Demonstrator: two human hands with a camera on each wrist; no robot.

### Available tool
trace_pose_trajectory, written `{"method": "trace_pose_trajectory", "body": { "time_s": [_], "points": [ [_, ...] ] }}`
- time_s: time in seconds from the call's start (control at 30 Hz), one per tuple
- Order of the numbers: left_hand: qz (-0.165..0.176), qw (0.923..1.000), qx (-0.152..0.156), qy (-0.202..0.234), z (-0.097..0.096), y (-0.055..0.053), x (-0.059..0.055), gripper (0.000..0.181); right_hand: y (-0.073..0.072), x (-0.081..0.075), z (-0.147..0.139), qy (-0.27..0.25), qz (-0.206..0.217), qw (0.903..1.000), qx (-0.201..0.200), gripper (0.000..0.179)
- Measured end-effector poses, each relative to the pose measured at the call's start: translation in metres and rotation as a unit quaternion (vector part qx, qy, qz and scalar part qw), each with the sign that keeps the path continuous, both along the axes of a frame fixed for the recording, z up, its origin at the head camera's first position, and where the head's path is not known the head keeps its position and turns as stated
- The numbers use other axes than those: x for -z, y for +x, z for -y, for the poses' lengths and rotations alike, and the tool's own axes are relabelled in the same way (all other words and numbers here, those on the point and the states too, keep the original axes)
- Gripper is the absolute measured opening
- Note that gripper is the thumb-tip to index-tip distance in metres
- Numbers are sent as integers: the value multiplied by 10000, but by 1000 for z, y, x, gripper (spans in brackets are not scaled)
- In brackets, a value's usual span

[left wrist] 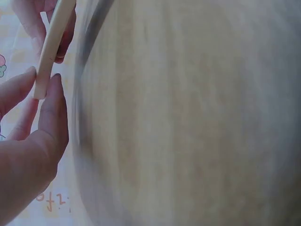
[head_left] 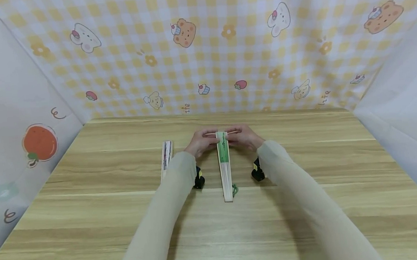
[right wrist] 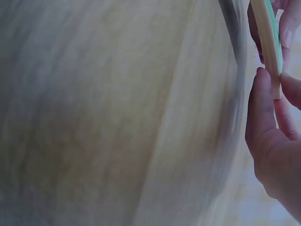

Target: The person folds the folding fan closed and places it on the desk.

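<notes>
A folded hand fan with green paper and pale ribs points lengthwise away from me. A small green cord hangs at its near end. My left hand pinches the fan's far end from the left, and my right hand pinches it from the right. In the left wrist view, the left hand has fingers on both faces of the fan. The right wrist view shows the right hand likewise about the fan's edge.
Another folded fan, with white and purple paper, lies left of my left hand, partly hidden by the sleeve. Beneath everything is a wood-grain table. A yellow checked cloth hangs along its back edge, with pale cloths at the sides.
</notes>
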State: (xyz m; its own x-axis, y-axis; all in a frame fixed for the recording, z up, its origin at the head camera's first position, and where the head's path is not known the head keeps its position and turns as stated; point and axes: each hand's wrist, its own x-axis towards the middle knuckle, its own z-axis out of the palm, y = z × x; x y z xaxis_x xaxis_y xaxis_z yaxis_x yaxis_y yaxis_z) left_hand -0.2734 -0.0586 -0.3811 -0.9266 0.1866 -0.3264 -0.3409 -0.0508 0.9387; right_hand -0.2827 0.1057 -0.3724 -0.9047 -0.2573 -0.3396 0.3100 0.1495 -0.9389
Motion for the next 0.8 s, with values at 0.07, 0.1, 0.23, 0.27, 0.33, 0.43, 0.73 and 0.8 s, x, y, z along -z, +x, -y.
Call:
{"method": "trace_pose_trajectory", "body": {
  "time_s": [0.07,0.1,0.23,0.27,0.33,0.43,0.73,0.8],
  "points": [
    [-20,10000,72,-40,0,0,1,45,0,1,0,37,34,10000,33,39],
    [-43,9999,99,-83,0,1,1,46,0,2,0,81,49,9999,41,39],
    [-165,9992,175,-335,0,2,1,46,2,2,2,244,46,9997,25,41],
    [-187,9989,172,-386,0,3,0,46,3,2,3,271,39,9996,16,41],
    [-218,9984,161,-488,0,4,-1,46,5,2,4,310,13,9995,-9,42],
    [-238,9974,147,-661,-1,5,-2,46,6,0,5,313,2,9995,0,42],
    [-331,9924,192,-1173,0,9,-6,44,10,-2,9,569,-141,9982,-123,46],
    [-371,9907,203,-1297,0,9,-6,44,11,-2,9,624,-183,9978,-155,46]
  ]
}}
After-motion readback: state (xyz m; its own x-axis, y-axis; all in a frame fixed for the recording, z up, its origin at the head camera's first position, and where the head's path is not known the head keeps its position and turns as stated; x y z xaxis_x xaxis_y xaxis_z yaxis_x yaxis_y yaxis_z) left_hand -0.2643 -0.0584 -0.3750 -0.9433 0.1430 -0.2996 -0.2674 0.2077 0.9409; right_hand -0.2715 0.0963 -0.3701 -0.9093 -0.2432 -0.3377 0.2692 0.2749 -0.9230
